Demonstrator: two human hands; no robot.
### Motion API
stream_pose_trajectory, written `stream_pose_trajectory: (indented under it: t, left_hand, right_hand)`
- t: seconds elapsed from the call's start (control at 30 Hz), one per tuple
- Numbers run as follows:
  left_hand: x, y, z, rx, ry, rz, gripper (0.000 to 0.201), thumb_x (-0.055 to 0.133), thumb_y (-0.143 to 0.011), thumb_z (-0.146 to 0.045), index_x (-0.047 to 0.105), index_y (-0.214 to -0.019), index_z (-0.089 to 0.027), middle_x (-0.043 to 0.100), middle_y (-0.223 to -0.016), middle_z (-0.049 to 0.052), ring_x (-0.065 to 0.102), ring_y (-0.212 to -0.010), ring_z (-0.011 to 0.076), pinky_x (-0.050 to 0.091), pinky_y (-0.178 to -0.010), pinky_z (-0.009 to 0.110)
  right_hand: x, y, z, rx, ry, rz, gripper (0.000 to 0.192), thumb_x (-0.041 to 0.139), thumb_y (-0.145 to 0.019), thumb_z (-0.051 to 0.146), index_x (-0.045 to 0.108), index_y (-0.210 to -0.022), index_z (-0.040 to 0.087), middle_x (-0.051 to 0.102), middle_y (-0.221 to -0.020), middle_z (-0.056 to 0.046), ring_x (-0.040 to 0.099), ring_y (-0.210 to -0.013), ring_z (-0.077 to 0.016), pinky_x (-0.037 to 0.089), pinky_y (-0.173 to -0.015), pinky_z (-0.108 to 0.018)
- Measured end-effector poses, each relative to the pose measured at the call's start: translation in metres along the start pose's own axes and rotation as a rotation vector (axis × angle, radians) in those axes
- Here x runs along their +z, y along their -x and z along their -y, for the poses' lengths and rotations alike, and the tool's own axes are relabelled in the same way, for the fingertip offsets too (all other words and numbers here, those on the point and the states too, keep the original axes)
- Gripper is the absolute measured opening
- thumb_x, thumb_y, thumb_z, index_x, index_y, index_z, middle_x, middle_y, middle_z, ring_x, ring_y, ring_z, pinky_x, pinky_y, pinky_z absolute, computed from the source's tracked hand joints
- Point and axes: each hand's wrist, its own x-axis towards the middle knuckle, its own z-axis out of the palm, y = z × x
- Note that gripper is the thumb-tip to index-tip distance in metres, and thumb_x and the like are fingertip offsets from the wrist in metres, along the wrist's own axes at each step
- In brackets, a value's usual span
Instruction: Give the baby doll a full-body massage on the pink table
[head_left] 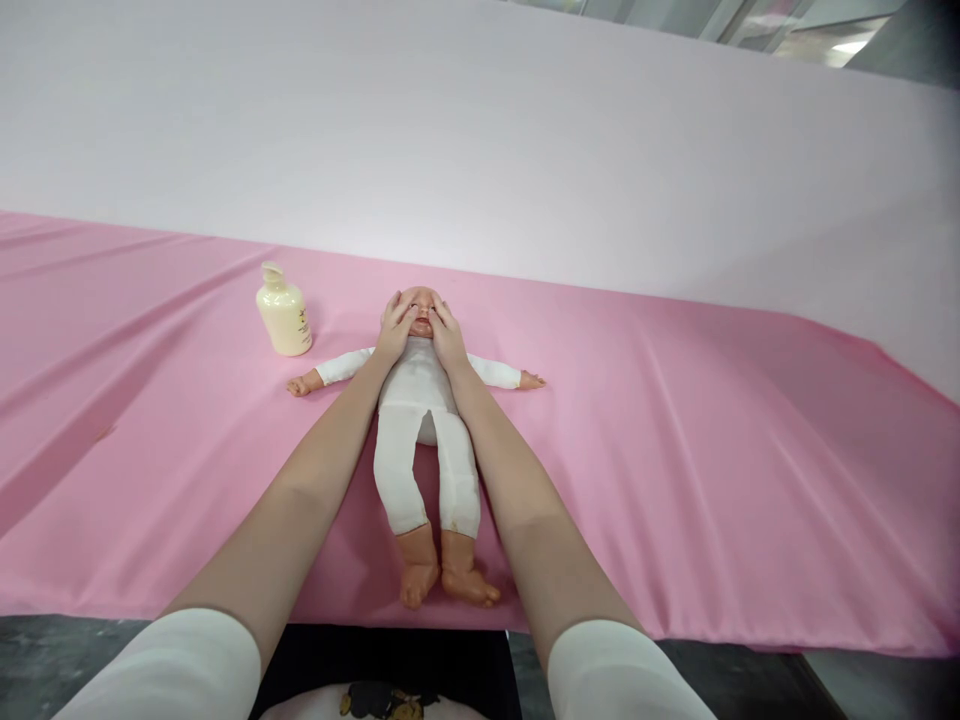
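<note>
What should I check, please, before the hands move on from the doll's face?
1. Left hand on the doll's face: ok, fingers rest on one cheek.
2. Right hand on the face: ok, on the other cheek.
3. Doll flat on its back on the pink cloth, arms spread: ok.
4. Lotion bottle upright, apart from the doll: ok.
5. Bottle cap shut: cannot tell.
6. Lotion on the fingers: cannot tell.
</note>
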Motion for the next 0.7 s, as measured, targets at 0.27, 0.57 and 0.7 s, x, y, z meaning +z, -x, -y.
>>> stream_pose_trajectory:
  t: [0.27, 0.57, 0.7]
  left_hand:
    - [0.000, 0.000, -0.001, -0.053, 0.022, -0.011, 0.062, 0.063, -0.092, -0.060, 0.058, -0.143, -0.026, 0.043, -0.162, 0.007, 0.031, -0.156, 0.0270, 0.019, -0.131, 0.041]
    - [0.000, -0.002, 0.001, -0.021, 0.048, -0.006, 0.042, 0.065, -0.093, -0.052, 0.073, -0.124, -0.026, 0.046, -0.159, 0.005, 0.033, -0.155, 0.0282, 0.019, -0.132, 0.043]
    - [0.001, -0.001, 0.000, -0.046, 0.035, -0.015, 0.055, 0.063, -0.094, -0.052, 0.061, -0.141, -0.024, 0.041, -0.163, 0.008, 0.029, -0.157, 0.0274, 0.018, -0.132, 0.041]
  right_hand:
    - [-0.001, 0.003, 0.003, 0.067, -0.043, -0.045, 0.086, 0.056, -0.090, 0.057, 0.034, -0.158, 0.009, 0.030, -0.169, -0.009, 0.030, -0.158, -0.0214, 0.021, -0.131, -0.037]
    - [-0.002, -0.004, -0.007, 0.002, -0.072, 0.018, 0.069, 0.057, -0.089, 0.065, 0.059, -0.143, 0.022, 0.040, -0.164, 0.001, 0.016, -0.162, -0.0210, 0.014, -0.133, -0.043]
    - [-0.003, -0.002, -0.005, -0.005, -0.047, 0.007, 0.079, 0.057, -0.088, 0.066, 0.047, -0.153, 0.022, 0.034, -0.168, 0.000, 0.021, -0.160, -0.0200, 0.015, -0.133, -0.040]
